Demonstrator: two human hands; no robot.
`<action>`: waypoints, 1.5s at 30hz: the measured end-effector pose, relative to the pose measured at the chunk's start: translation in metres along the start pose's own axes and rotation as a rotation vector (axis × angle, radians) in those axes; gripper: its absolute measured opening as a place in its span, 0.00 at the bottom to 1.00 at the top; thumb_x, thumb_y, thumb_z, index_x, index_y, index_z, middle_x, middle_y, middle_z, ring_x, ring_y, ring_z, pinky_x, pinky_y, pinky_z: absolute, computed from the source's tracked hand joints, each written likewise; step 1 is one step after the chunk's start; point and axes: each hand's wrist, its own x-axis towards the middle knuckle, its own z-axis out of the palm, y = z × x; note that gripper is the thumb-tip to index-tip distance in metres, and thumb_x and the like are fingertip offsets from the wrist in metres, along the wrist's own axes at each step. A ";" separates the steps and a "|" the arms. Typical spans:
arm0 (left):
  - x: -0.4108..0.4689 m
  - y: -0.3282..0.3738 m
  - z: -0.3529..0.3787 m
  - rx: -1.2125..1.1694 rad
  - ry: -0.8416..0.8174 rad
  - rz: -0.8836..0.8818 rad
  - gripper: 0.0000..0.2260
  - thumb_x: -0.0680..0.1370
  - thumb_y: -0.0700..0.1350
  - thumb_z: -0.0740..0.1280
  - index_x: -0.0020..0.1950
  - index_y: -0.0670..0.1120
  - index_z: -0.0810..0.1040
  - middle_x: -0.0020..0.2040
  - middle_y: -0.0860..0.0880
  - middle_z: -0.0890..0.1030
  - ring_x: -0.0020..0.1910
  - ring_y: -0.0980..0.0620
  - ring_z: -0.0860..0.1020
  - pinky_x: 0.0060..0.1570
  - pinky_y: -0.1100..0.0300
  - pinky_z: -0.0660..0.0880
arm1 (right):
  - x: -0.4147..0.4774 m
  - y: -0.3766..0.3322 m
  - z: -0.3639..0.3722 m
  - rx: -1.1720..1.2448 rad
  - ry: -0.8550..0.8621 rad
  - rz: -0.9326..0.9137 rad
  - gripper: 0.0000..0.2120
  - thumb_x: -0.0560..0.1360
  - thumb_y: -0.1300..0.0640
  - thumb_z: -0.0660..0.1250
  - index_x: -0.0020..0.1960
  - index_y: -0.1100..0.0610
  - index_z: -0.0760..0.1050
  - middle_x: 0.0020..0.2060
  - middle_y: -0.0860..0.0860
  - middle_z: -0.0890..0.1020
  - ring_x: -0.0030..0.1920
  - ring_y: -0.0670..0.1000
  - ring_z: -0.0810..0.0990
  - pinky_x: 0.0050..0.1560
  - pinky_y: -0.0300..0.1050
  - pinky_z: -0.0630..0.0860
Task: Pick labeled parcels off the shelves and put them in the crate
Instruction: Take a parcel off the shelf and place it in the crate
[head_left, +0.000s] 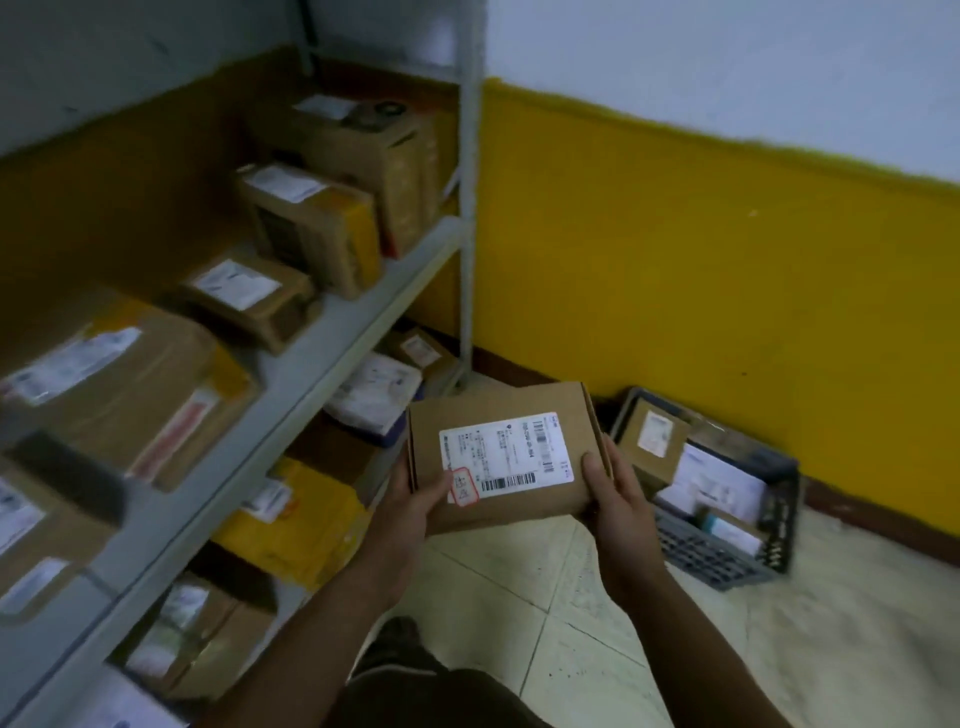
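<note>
A flat parcel (498, 423) is held label-up above the tiled floor (571, 649), its long axis running 8 to 2 o'clock. The left hand (415, 501) and right hand (615, 501) each curl their fingers round an end. The crate (779, 501) sits at 3 o'clock by the yellow wall (675, 260). Stocked shelves (332, 332) stand at 9 o'clock.

- the cardboard box (498, 415) is looking like plain matt brown card, zero gloss
- its shipping label (506, 454) is showing as smooth white paper, slightly shiny
- the crate (779, 512) is coming across as dark plastic lattice
- the shelf board (348, 332) is reading as dull grey painted metal
- the floor tiles (571, 623) are looking pale, smooth, a bit scuffed
</note>
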 end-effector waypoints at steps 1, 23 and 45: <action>0.006 0.000 0.012 0.010 -0.020 -0.015 0.23 0.78 0.43 0.67 0.71 0.59 0.68 0.59 0.55 0.81 0.58 0.52 0.80 0.63 0.47 0.74 | 0.002 0.000 -0.009 -0.034 0.034 -0.024 0.20 0.81 0.49 0.61 0.72 0.42 0.66 0.60 0.47 0.79 0.58 0.49 0.79 0.50 0.45 0.79; 0.227 -0.009 0.321 0.319 -0.536 -0.286 0.20 0.78 0.43 0.67 0.70 0.53 0.70 0.59 0.51 0.82 0.56 0.51 0.81 0.62 0.49 0.74 | 0.157 -0.055 -0.236 0.039 0.572 0.047 0.20 0.81 0.51 0.61 0.73 0.46 0.68 0.62 0.49 0.78 0.58 0.49 0.79 0.50 0.44 0.81; 0.243 -0.226 0.567 -0.234 -0.004 -0.863 0.14 0.77 0.40 0.64 0.63 0.46 0.77 0.58 0.44 0.83 0.61 0.45 0.78 0.62 0.51 0.72 | 0.286 0.032 -0.529 0.146 0.574 0.449 0.25 0.78 0.49 0.65 0.73 0.49 0.64 0.63 0.51 0.78 0.60 0.53 0.80 0.62 0.57 0.77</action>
